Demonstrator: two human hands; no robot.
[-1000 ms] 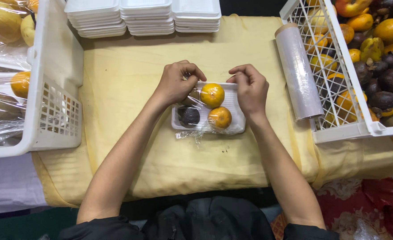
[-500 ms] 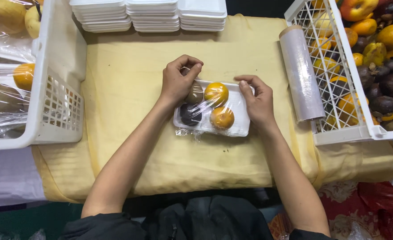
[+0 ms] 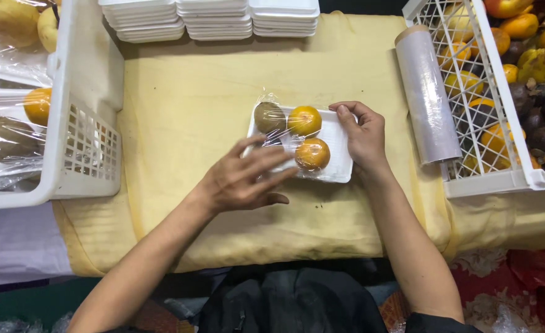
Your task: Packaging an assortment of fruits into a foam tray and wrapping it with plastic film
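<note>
A white foam tray [image 3: 339,160] lies on the yellow cloth [image 3: 192,105], covered in clear film. It holds two oranges [image 3: 305,120] [image 3: 313,153] and a brown kiwi [image 3: 268,117]. A dark fruit is hidden under my left hand. My left hand [image 3: 244,179] lies flat with fingers spread over the tray's near left corner, pressing the film. My right hand [image 3: 365,135] grips the tray's right edge, thumb at the far corner.
A roll of clear film [image 3: 427,92] lies right of the tray, against a white crate [image 3: 500,179] full of mixed fruit. Stacks of empty foam trays [image 3: 210,18] sit at the back. A white crate [image 3: 81,154] on the left holds wrapped trays.
My left hand left the tray's far left corner and came down flat over its near left side. The tray shifted slightly right. The right hand stayed at the right edge.
</note>
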